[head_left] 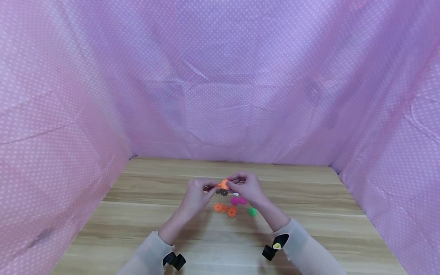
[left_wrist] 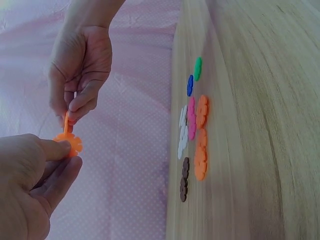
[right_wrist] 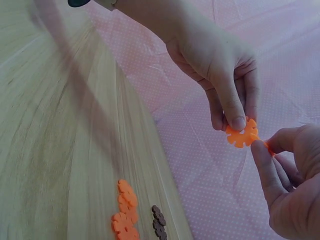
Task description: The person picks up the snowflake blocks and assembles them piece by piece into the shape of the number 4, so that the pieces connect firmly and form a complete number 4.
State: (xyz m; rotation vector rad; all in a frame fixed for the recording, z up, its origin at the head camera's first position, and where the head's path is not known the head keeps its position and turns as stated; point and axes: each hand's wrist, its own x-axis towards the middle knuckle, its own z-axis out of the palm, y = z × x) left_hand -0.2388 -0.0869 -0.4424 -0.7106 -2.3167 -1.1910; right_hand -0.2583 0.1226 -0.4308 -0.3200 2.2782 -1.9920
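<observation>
My left hand [head_left: 196, 195] pinches an orange snowflake disc [right_wrist: 241, 136] with notches around its rim, between thumb and fingers. A second orange snowflake disc [left_wrist: 66, 121] is pinched by my right hand [head_left: 249, 188]. The two discs meet at their edges, set at an angle to each other, the second one edge-on in the left wrist view. Both hands hold them up above the table, close together. Fingertips hide part of each disc, and I cannot tell how deep the notches interlock.
On the wooden table [head_left: 137, 229] below lie loose discs: several orange [head_left: 232, 212], brown [left_wrist: 184, 187], white [left_wrist: 183, 132] and pink [left_wrist: 192, 118] ones, plus a blue [left_wrist: 190, 85] and a green one [head_left: 252, 211]. Dotted pink cloth [head_left: 220, 95] encloses the table's back and sides.
</observation>
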